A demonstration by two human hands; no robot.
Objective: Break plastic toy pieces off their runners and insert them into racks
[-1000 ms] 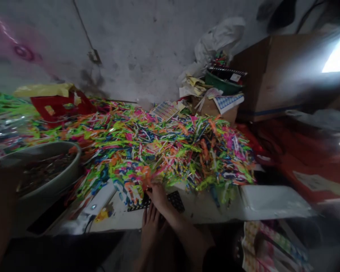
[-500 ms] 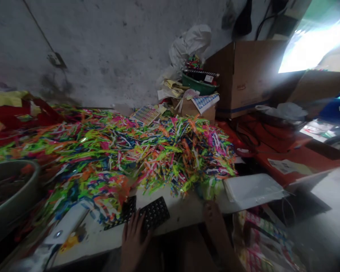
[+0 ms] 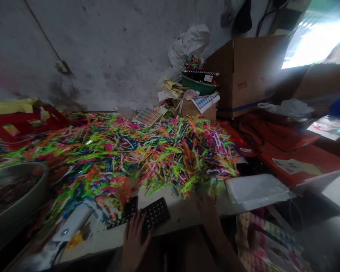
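A wide heap of bright plastic strips point(image 3: 136, 155) in green, pink, orange and blue covers the table. At its near edge lies a black perforated tray point(image 3: 155, 214), with a second dark piece point(image 3: 127, 211) beside it. My left hand point(image 3: 134, 241) rests flat with its fingertips on the near side of the black tray. My right hand point(image 3: 205, 207) is blurred and reaches toward the near right edge of the heap, fingers spread, with nothing seen in it.
A grey basin point(image 3: 14, 196) stands at the left. A white device point(image 3: 73, 223) lies near the front left. A stack of white sheets point(image 3: 255, 190) sits at the right, cardboard boxes point(image 3: 252, 75) and a green bowl point(image 3: 198, 85) behind. Red cloth point(image 3: 277, 139) covers the right side.
The view swung right and then steadied. My right hand left the black tray and now reaches toward the heap's right edge. My left hand stays on the tray.
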